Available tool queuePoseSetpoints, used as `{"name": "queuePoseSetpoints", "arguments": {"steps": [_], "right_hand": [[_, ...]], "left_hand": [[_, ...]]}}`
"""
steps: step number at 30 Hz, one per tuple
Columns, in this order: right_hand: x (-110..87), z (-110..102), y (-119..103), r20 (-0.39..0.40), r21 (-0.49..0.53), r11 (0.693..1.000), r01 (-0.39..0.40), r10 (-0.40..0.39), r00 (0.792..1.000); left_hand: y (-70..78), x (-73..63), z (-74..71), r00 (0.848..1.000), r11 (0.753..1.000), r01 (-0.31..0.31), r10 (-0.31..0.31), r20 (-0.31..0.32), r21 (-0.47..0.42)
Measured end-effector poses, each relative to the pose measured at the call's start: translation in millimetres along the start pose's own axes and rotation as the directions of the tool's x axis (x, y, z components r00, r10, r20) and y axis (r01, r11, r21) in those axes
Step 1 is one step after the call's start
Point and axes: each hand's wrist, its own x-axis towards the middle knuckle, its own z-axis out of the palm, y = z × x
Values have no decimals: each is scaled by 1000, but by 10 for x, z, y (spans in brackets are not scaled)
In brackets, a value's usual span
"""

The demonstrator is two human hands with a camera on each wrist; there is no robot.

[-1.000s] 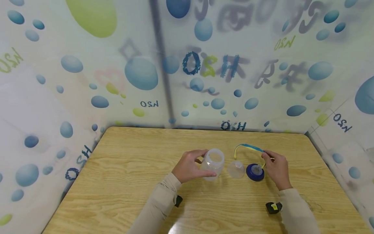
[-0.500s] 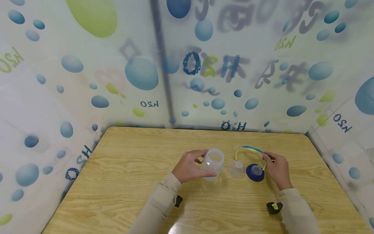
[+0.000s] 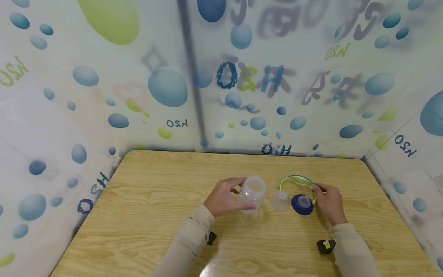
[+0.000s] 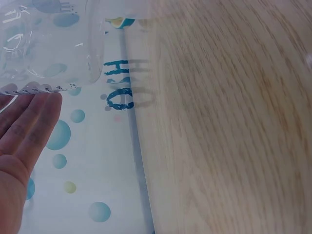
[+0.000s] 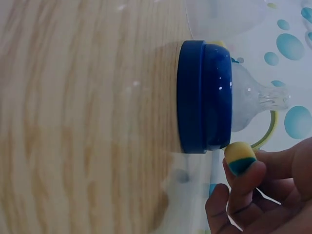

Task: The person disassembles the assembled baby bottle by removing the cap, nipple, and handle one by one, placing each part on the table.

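Note:
On the left, my left hand [image 3: 223, 198] grips a clear baby bottle [image 3: 252, 200], open mouth up and tilted a little. Its fingers lie along the printed scale in the left wrist view. My right hand [image 3: 330, 204] pinches one end of a curved yellow-and-blue band [image 5: 239, 155], which arches over the table. Between the hands lie a clear dome-shaped cap [image 3: 279, 202] and a blue screw ring [image 5: 204, 97] with a clear teat [image 5: 246, 97] pointing up. The band's far end comes down behind the cap; whether it touches the table I cannot tell.
The wooden table [image 3: 152, 207] runs back to a printed wall [image 3: 242, 111] with blue and green spots. A small black box with a yellow mark [image 3: 325, 246] shows beside the right sleeve, and another dark piece [image 3: 212, 237] beside the left sleeve.
My right hand has lowered slightly, and the band's arch has come down and tipped, so that both its sides now show. The left hand and bottle stay put.

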Motion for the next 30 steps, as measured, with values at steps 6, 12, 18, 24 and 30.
{"name": "queuePoseSetpoints", "arguments": {"steps": [6, 12, 18, 24, 30], "right_hand": [[-5, 2, 21, -2, -2, 1000, -2, 2, 1000], [-1, 19, 66, 14, -9, 1000, -15, 15, 1000], [-3, 23, 84, 27, -6, 1000, -21, 21, 999], [-5, 24, 88, 38, -7, 999, -40, 41, 998], [-10, 33, 103, 60, -8, 998, -61, 61, 996]], "left_hand": [[-2, -1, 4, 1000, 1000, 2, -2, 0, -2], [-9, -6, 3, 1000, 1000, 1, -1, 0, -4], [-12, -11, 4, 1000, 1000, -3, 3, -4, 0], [-16, -9, 10, 1000, 1000, -4, 4, -7, 2], [-14, -10, 11, 1000, 1000, -8, 8, -5, -2]]}}
